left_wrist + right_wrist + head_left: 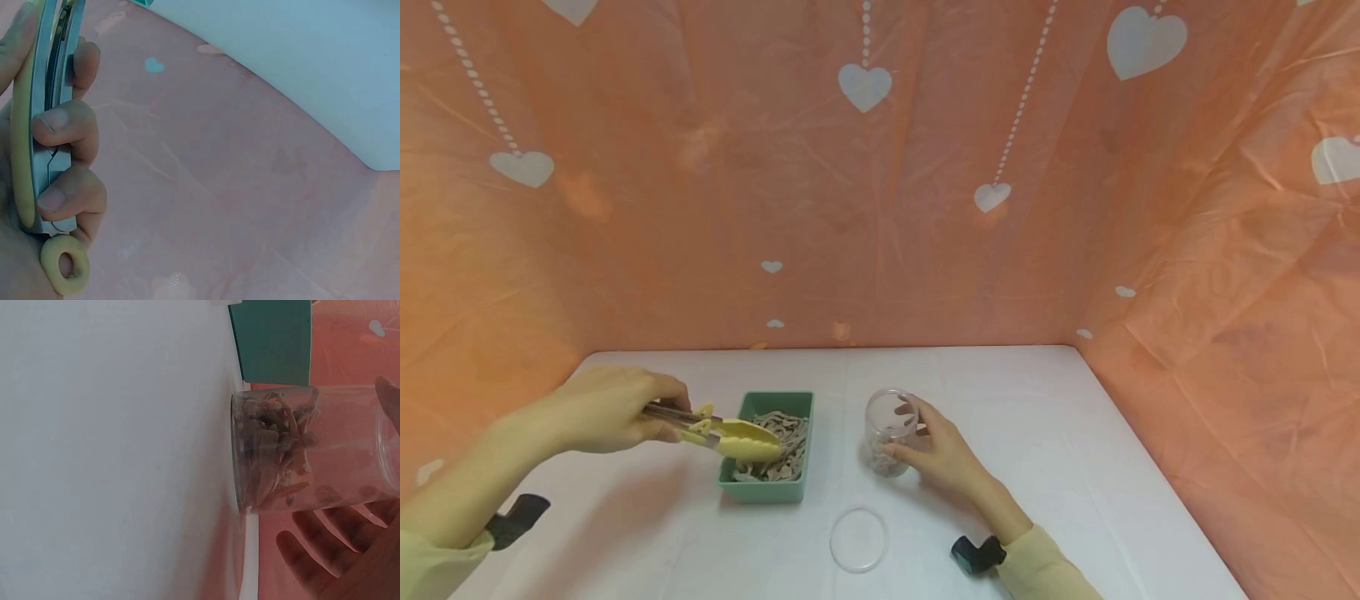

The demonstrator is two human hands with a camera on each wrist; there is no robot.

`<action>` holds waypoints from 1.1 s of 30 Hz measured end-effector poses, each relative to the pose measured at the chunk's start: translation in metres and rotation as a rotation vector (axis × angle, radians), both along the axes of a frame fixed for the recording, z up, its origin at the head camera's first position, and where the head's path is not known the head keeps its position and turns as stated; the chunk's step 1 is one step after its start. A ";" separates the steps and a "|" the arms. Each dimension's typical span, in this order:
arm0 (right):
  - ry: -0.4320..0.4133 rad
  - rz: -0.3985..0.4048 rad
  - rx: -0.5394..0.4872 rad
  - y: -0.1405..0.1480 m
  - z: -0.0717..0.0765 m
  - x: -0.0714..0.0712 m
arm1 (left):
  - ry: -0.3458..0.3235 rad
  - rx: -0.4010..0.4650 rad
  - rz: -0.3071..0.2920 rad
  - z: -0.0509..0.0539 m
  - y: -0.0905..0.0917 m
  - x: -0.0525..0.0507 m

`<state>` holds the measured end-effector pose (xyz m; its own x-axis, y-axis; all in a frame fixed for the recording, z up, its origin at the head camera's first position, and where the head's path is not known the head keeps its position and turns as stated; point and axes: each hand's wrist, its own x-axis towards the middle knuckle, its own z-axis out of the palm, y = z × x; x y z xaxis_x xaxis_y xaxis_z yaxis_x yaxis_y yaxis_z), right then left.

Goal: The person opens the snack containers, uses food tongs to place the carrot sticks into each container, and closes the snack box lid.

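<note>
My left hand (617, 410) grips the metal handles of yellow-tipped tongs (748, 442). In the left wrist view my fingers wrap the handles, with the tongs' yellow ring below them. The tongs' tips reach into a green rectangular box (765, 492) and touch the greyish-brown dried strips (788, 433) inside. Whether the tips pinch any strips cannot be seen. To the right, a clear jar (880, 429) stands upright and uncovered, and my right hand (951, 457) holds it from the right with fingers and thumb around it. Similar brown pieces (272, 440) fill its lower part.
A clear round lid (859, 540) lies flat on the white table (1037, 417), in front of the box and jar. Orange cloth (925, 275) with white hearts hangs behind the table and along both sides.
</note>
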<state>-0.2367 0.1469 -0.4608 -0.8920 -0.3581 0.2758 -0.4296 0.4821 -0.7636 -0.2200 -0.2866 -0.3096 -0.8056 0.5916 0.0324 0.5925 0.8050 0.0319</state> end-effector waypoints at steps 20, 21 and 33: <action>-0.005 0.003 -0.013 0.000 0.001 0.000 | 0.036 0.090 0.100 0.011 -0.004 -0.001; -0.005 0.004 -0.013 0.000 0.001 0.000 | 0.035 0.098 0.102 0.010 -0.003 -0.001; -0.007 -0.009 -0.007 -0.001 0.002 0.001 | -0.007 0.162 0.130 0.009 0.001 -0.003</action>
<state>-0.2361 0.1458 -0.4587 -0.8971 -0.3481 0.2720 -0.4199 0.4810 -0.7696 -0.2231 -0.2854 -0.3004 -0.8755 0.4698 0.1127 0.4829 0.8588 0.1712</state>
